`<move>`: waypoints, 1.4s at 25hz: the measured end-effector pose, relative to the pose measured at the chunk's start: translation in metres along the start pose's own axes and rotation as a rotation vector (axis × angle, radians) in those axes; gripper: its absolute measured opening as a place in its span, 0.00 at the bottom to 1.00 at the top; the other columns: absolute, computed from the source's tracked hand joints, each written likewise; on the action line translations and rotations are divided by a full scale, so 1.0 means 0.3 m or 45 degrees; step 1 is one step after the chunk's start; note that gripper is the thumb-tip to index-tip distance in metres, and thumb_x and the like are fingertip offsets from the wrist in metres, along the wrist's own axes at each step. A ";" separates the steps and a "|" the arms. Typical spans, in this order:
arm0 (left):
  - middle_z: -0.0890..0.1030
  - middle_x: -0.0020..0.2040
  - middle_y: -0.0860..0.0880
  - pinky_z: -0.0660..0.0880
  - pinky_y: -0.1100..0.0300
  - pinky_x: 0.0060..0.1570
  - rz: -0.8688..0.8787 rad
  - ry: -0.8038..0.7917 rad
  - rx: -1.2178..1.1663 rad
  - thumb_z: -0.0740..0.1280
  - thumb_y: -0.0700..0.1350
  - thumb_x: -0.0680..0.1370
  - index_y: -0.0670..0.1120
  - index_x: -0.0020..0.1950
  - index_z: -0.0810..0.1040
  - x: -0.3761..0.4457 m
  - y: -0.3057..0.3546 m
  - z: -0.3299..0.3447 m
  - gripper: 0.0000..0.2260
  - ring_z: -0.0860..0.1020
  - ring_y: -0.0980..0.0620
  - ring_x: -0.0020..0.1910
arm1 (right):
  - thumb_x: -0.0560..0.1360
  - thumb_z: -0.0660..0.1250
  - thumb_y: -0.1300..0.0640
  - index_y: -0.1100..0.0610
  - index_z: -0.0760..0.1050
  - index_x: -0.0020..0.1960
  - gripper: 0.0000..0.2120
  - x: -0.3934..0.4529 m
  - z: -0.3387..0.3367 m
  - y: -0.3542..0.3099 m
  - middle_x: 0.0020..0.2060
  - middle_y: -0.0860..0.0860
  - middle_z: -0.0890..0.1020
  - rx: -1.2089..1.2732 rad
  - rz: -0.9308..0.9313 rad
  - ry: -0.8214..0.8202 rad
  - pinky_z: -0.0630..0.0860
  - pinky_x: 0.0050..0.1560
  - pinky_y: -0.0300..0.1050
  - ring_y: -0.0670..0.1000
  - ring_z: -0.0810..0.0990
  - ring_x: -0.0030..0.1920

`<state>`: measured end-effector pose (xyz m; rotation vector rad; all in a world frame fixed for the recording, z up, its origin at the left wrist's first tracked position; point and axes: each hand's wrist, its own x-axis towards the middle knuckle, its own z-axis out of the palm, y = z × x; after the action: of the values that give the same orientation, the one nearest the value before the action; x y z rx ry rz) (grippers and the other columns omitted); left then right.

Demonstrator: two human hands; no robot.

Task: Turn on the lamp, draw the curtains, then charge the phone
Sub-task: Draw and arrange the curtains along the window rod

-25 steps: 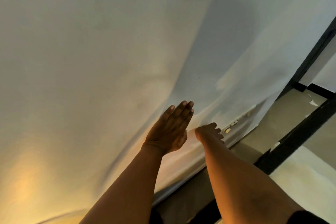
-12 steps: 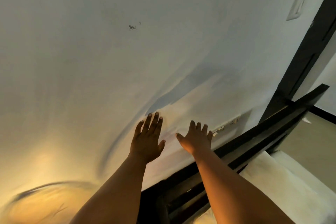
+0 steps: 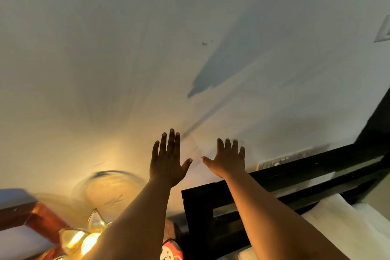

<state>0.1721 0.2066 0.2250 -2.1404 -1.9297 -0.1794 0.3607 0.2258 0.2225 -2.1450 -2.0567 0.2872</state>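
Two hands raised, fingers spread, holding nothing.

The left hand (image 3: 166,159) and right hand (image 3: 229,159) lie apart before the pale wall (image 3: 105,48). The lit lamp (image 3: 84,238) glows at the bottom left, cut off by the left forearm. Curtains and phone can't be made out. One black frame (image 3: 295,175) at right.

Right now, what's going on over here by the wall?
A person holds both arms up toward a pale wall. The left hand and the right hand are open with fingers spread and hold nothing; whether they touch the wall cannot be told. At the lower left a lamp glows warm yellow, so it seems to be on. A black frame runs along the right. No phone or curtain is clearly in view.
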 end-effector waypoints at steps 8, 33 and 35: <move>0.28 0.74 0.45 0.31 0.49 0.72 -0.194 -0.013 0.035 0.41 0.68 0.76 0.46 0.74 0.30 -0.239 -0.178 -0.026 0.37 0.31 0.44 0.74 | 0.72 0.52 0.28 0.53 0.45 0.78 0.44 -0.149 0.025 -0.240 0.78 0.57 0.49 -0.074 -0.213 -0.008 0.42 0.73 0.62 0.61 0.43 0.77; 0.35 0.77 0.46 0.29 0.46 0.69 -1.001 -0.737 -0.145 0.46 0.70 0.75 0.47 0.77 0.34 -2.150 -1.023 0.089 0.41 0.33 0.46 0.75 | 0.69 0.57 0.28 0.51 0.47 0.77 0.46 -1.460 0.856 -1.311 0.77 0.55 0.50 -0.371 -1.153 -0.541 0.42 0.73 0.64 0.59 0.43 0.77; 0.36 0.77 0.46 0.29 0.46 0.70 -1.121 -0.783 -0.183 0.47 0.70 0.75 0.48 0.77 0.35 -2.303 -0.972 0.121 0.41 0.33 0.46 0.75 | 0.70 0.56 0.28 0.52 0.46 0.77 0.46 -1.558 0.932 -1.337 0.77 0.55 0.50 -0.446 -1.300 -0.604 0.42 0.72 0.64 0.60 0.43 0.77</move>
<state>-0.1979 -0.4205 0.0421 -1.3312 -3.1927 0.2243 -0.1143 -0.2287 0.0634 -0.8993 -3.3315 0.3130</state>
